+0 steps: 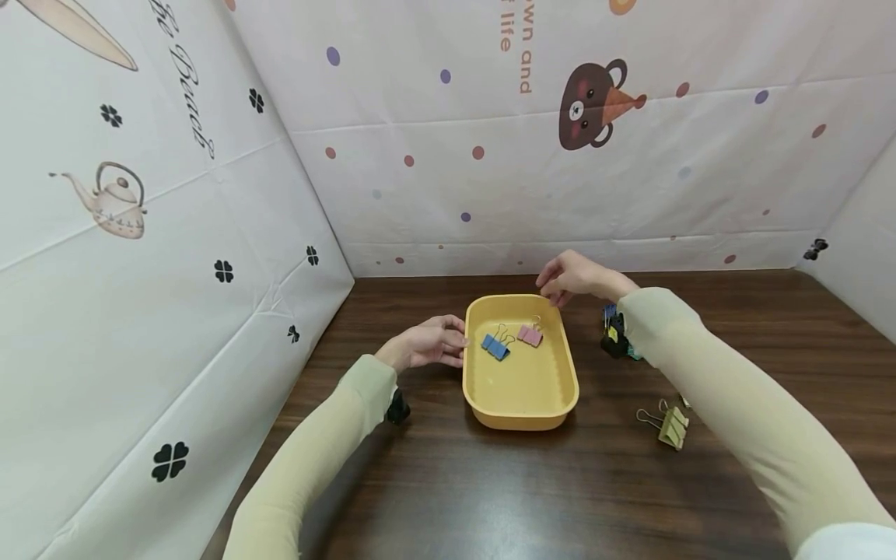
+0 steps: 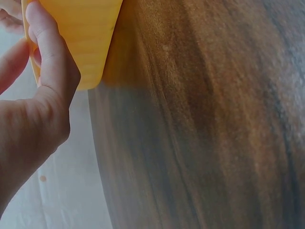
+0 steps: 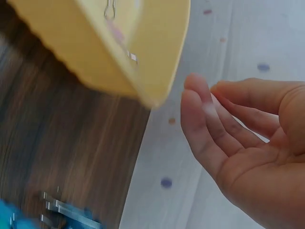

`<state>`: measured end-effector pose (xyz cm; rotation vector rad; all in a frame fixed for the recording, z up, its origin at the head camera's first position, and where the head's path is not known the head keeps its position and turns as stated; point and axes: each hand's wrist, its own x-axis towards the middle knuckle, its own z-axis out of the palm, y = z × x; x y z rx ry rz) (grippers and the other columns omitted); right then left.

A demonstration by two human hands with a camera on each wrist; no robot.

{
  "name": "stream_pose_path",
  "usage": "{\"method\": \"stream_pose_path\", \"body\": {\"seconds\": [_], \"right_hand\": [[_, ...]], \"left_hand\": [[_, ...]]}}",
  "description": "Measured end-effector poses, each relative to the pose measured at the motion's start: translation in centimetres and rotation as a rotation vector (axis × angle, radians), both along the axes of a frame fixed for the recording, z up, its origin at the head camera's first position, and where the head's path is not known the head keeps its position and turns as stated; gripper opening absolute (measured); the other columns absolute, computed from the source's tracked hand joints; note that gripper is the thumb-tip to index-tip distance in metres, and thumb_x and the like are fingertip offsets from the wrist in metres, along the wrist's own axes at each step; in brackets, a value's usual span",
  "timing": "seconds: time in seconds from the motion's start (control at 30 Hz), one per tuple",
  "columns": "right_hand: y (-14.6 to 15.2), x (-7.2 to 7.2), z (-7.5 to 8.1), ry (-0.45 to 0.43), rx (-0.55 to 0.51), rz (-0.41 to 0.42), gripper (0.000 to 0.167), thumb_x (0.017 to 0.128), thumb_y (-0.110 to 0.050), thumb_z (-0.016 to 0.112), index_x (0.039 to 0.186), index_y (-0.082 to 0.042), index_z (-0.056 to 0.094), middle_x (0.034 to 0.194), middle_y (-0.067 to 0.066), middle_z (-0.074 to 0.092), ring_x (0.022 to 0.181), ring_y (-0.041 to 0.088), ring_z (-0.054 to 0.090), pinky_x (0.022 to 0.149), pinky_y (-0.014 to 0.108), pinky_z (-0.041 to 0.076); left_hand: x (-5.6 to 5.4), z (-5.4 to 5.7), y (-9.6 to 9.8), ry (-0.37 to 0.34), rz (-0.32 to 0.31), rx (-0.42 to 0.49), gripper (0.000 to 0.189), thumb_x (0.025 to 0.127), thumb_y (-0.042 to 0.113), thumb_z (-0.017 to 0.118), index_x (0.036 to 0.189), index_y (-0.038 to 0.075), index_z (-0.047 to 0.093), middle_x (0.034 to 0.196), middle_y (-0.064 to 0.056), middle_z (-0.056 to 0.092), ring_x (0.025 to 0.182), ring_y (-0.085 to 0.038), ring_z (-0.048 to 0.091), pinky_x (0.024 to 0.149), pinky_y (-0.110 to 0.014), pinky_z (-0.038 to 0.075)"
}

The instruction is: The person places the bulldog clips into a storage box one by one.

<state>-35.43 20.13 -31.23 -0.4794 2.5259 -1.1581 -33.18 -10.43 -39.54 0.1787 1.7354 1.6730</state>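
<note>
"If our left hand (image 1: 432,342) pulls alone, what might happen?"

"Our yellow bin (image 1: 518,421) could slew, sliding the blue clip (image 1: 496,348) and pink clip (image 1: 530,336) inside it."

"And our grip?"

"We seemingly pinch the bin's left rim; our right hand (image 1: 570,276), loosely bent around nothing, is beside its far-right corner."

tray (image 1: 528,386): smooth plastic | table (image 1: 455,490): glossy wood | gold clip (image 1: 673,428): metal

Yellow tray (image 1: 521,389); blue clip (image 1: 496,348)
</note>
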Motion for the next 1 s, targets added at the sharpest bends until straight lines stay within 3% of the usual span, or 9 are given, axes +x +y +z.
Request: {"method": "stream_pose_path", "body": {"seconds": [0.27, 0.4, 0.47, 0.57, 0.7, 0.87, 1.0], "right_hand": [[5.5, -0.3, 0.4, 0.081, -0.085, -0.179, 0.030, 0.095, -0.001, 0.055, 0.117, 0.018, 0.055, 0.078, 0.001, 0.069, 0.064, 0.011, 0.066, 0.063, 0.029, 0.059], [8.3, -0.4, 0.0, 0.129, -0.054, -0.261, 0.031, 0.095, -0.002, 0.054, 0.117, 0.020, 0.054, 0.077, 0.001, 0.067, 0.063, 0.008, 0.063, 0.059, 0.025, 0.057], [9.4, -0.4, -0.6, 0.173, 0.013, -0.287, 0.030, 0.095, -0.004, 0.054, 0.114, 0.019, 0.055, 0.078, 0.010, 0.067, 0.062, 0.008, 0.060, 0.057, 0.024, 0.055], [10.7, -0.3, -1.8, 0.257, 0.144, -0.308, 0.030, 0.093, -0.006, 0.055, 0.111, 0.017, 0.060, 0.092, 0.030, 0.065, 0.073, 0.026, 0.064, 0.066, 0.034, 0.054], [11.8, -0.3, -3.5, 0.236, 0.202, -0.338, 0.031, 0.091, -0.007, 0.055, 0.114, 0.014, 0.060, 0.113, 0.036, 0.059, 0.081, 0.039, 0.059, 0.063, 0.040, 0.050], [12.4, -0.6, -4.9, 0.208, 0.240, -0.350, 0.032, 0.088, -0.006, 0.055, 0.114, 0.012, 0.061, 0.111, 0.034, 0.061, 0.076, 0.031, 0.058, 0.056, 0.032, 0.046], [12.6, -0.8, -5.5, 0.200, 0.243, -0.337, 0.033, 0.087, -0.003, 0.053, 0.114, 0.013, 0.060, 0.102, 0.034, 0.063, 0.059, 0.021, 0.057, 0.052, 0.032, 0.048]], "left_hand": [[0.1, 0.0, -0.2, -0.004, 0.002, 0.004, 0.045, 0.096, -0.001, 0.052, 0.134, -0.005, 0.030, 0.096, -0.013, 0.056, 0.077, -0.019, 0.060, 0.074, -0.035, 0.059], [0.1, -0.2, -0.3, 0.002, 0.000, 0.017, 0.043, 0.096, -0.001, 0.052, 0.133, -0.005, 0.030, 0.093, -0.011, 0.056, 0.075, -0.018, 0.061, 0.074, -0.035, 0.059], [0.0, -0.2, -0.3, 0.001, -0.001, 0.022, 0.044, 0.095, -0.002, 0.052, 0.133, -0.005, 0.030, 0.093, -0.011, 0.056, 0.075, -0.017, 0.061, 0.073, -0.035, 0.059], [0.0, -0.2, -0.3, -0.002, -0.001, 0.019, 0.045, 0.096, -0.001, 0.052, 0.135, -0.005, 0.029, 0.094, -0.011, 0.056, 0.074, -0.017, 0.061, 0.074, -0.035, 0.059], [0.1, -0.2, -0.2, 0.003, -0.001, 0.011, 0.047, 0.097, -0.001, 0.051, 0.137, -0.005, 0.027, 0.097, -0.013, 0.056, 0.074, -0.017, 0.062, 0.075, -0.035, 0.059], [0.2, -0.2, -0.1, 0.007, -0.002, 0.013, 0.047, 0.096, -0.001, 0.051, 0.137, -0.004, 0.027, 0.096, -0.013, 0.055, 0.074, -0.017, 0.061, 0.074, -0.036, 0.059], [0.2, -0.2, -0.1, 0.013, -0.006, 0.018, 0.045, 0.096, -0.001, 0.051, 0.135, -0.004, 0.028, 0.095, -0.012, 0.055, 0.074, -0.017, 0.061, 0.074, -0.036, 0.059]]}}
